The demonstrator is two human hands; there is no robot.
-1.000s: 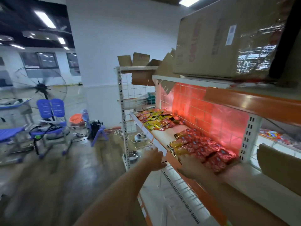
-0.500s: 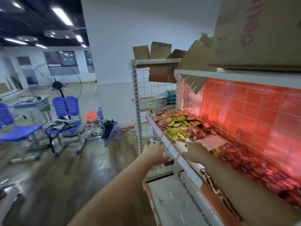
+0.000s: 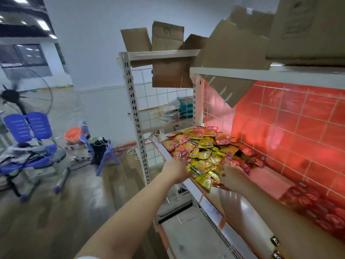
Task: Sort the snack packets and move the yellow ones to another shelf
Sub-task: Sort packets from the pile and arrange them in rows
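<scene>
Snack packets (image 3: 203, 152) heaped on shelf (image 3: 268, 180), red and yellow mixed: light, crinkly, slippery foil, best pinched by edge seams. Left hand (image 3: 177, 170) and right hand (image 3: 233, 176) reached into near edge of heap; grip can't be told tbh.

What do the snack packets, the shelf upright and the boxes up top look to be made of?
Snack packets: glossy plastic or foil film, judging by the crinkled, shiny faces. Shelf upright: probably painted metal, pale with rows of punched slots. Boxes: plain brown corrugated cardboard, matte, with torn, bent flaps.
</scene>
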